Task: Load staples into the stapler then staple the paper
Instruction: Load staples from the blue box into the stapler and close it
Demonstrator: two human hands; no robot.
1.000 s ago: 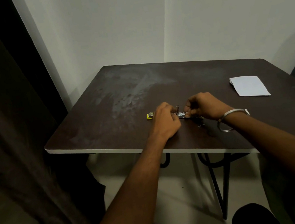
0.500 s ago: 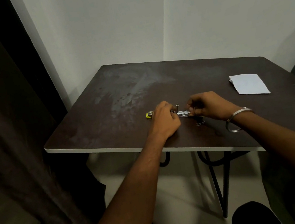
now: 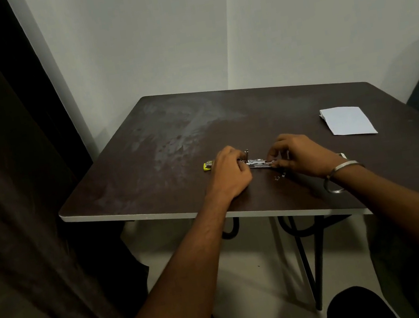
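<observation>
At the far left a dark curtain [image 3: 14, 191] is seen hanging beside one dark brown table [image 3: 151, 185]. Just left of the grip, one small yellow-green box [image 3: 208, 165] is found lying on the tabletop, partly hidden by the left hand [image 3: 229, 176]. That hand is closed over the left end of one metal stapler [image 3: 257, 163], which is laid open along the table between the two hands, with a short upright part standing just beside the left hand's fingers. The right end of the stapler's silver rail is pinched by the fingertips [image 3: 276, 165] of the right hand [image 3: 303, 155], so both hands are closed on the same tool; whether a staple strip is held there cannot be told. Just below the right hand's pinch, a few tiny loose metal bits [image 3: 280, 176] are seen on the table, too small to be counted. One metal bangle [image 3: 340, 174] is worn on the right wrist. Well to the right of the grip and farther back, one white folded paper [image 3: 346, 122] is lying flat, untouched.
</observation>
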